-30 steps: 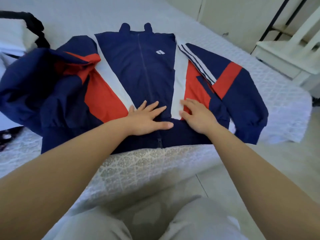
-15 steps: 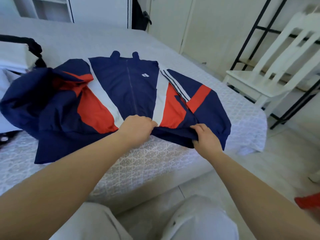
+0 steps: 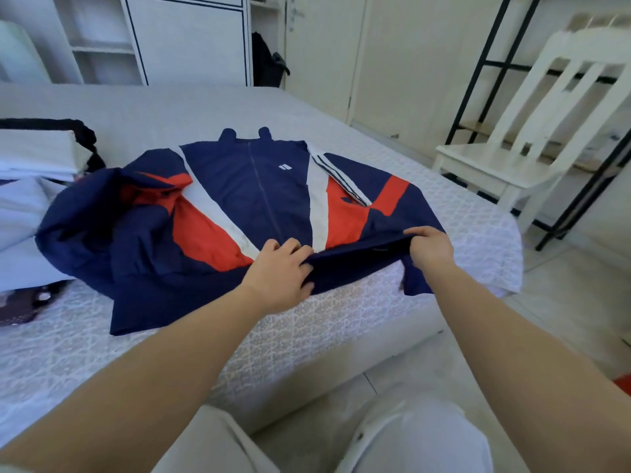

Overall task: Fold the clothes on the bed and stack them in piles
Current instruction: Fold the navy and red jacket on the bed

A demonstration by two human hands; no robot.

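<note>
Bed (image 3: 341, 322) — jacket (image 3: 239, 206) spread on it, folded linens (image 3: 30, 158) beside.

Your arms (image 3: 191, 356) are bare to past the elbow; you wear plain, light grey-white trousers (image 3: 420, 438), no markings.

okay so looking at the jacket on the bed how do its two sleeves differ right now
The jacket's left sleeve is bunched into a rumpled heap beside the stack of white linens; the right sleeve lies flatter and spread out toward the bed corner. The right sleeve shows a clear red band, while the left sleeve's red is crumpled into folds. Both are mainly navy. Both hands, left hand and right hand, grip the hem, not the sleeves.
</note>
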